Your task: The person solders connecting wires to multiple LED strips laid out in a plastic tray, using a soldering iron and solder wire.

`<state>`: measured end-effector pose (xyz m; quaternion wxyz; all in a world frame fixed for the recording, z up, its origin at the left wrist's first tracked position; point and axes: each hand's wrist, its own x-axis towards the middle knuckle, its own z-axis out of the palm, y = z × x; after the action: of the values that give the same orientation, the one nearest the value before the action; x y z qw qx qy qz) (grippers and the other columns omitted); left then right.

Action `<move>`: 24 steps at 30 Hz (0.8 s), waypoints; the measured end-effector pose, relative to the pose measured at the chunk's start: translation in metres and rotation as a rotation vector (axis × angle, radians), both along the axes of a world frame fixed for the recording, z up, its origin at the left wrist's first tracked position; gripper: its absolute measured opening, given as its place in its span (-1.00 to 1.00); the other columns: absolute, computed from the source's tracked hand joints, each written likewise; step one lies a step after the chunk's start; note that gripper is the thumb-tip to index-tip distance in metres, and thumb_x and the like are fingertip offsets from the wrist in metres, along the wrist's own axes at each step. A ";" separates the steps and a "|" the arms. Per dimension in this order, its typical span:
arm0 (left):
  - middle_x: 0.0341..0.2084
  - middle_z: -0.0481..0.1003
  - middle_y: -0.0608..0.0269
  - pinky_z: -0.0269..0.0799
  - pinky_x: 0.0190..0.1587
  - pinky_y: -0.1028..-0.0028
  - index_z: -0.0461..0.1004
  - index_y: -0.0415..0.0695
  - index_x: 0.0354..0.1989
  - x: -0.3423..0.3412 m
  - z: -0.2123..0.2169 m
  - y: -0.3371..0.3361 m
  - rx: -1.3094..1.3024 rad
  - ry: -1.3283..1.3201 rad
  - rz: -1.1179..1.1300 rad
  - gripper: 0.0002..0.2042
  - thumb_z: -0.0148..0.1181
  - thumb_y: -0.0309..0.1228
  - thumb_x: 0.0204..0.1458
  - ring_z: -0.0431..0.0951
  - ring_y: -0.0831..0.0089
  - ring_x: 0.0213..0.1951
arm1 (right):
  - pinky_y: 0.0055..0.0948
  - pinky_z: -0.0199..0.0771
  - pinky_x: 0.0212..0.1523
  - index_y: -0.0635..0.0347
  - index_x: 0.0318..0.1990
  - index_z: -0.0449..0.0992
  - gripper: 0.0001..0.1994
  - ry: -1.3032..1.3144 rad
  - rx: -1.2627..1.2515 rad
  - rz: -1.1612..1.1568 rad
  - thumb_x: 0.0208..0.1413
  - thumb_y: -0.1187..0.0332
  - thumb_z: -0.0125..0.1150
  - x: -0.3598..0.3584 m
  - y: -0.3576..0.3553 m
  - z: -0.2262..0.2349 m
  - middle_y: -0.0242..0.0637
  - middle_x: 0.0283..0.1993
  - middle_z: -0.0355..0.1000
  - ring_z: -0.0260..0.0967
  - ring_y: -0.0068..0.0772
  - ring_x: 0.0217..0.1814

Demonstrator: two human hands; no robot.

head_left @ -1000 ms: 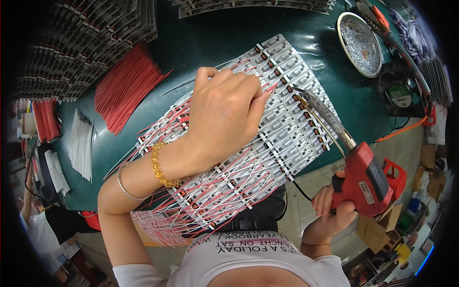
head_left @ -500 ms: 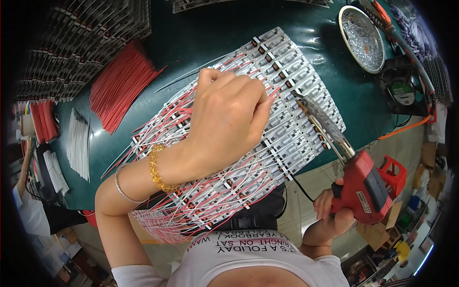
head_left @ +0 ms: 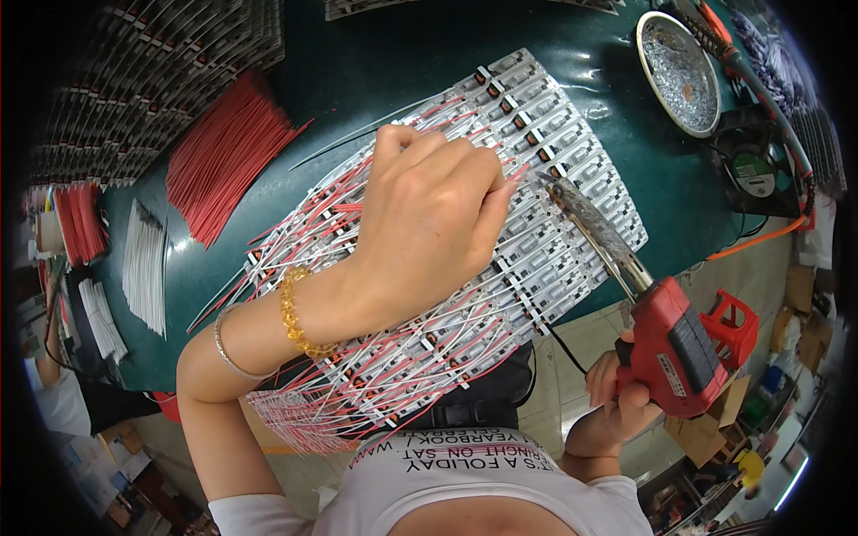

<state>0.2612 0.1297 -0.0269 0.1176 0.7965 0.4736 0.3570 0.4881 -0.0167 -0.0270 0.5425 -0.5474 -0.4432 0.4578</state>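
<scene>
My left hand (head_left: 433, 210) is closed, knuckles up, over a panel of small electronic modules (head_left: 572, 152). A red wire (head_left: 517, 173) sticks out past its thumb and fingertips, pinched there; the fingertips themselves are mostly hidden under the hand. My right hand (head_left: 617, 397) grips the handle of a red and black soldering gun (head_left: 675, 348). The gun's long metal tip (head_left: 572, 201) points up and left over the modules, its end close to the red wire. Many red and white wires (head_left: 429, 344) fan out from the modules toward my lap.
Loose red wires (head_left: 223, 161) and white wires (head_left: 145, 268) lie in bundles on the green table (head_left: 366, 67). Stacked module panels (head_left: 179, 80) stand at the far left. At the far right are a round metal dish (head_left: 679, 71), a small black fan (head_left: 755, 170) and an orange cable (head_left: 755, 237).
The soldering gun's tip has shifted slightly left and up, nearer to the red wire at my left fingertips. My left hand has barely moved.
</scene>
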 end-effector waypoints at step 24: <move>-0.70 0.36 0.34 0.14 -0.25 0.42 0.45 -0.15 -0.59 0.000 0.015 -0.005 0.051 -0.091 -0.069 -0.88 0.32 -0.51 -0.21 0.36 0.41 -0.53 | -0.58 0.19 -0.71 0.48 0.12 0.12 -0.20 0.154 -0.027 0.062 0.02 -0.15 0.12 0.007 -0.001 0.010 -0.46 -0.79 0.16 0.11 -0.57 -0.81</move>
<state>0.2612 0.1248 -0.0114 0.1310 0.7981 0.4307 0.4005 0.4952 -0.0181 -0.0175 0.5531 -0.5040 -0.4108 0.5209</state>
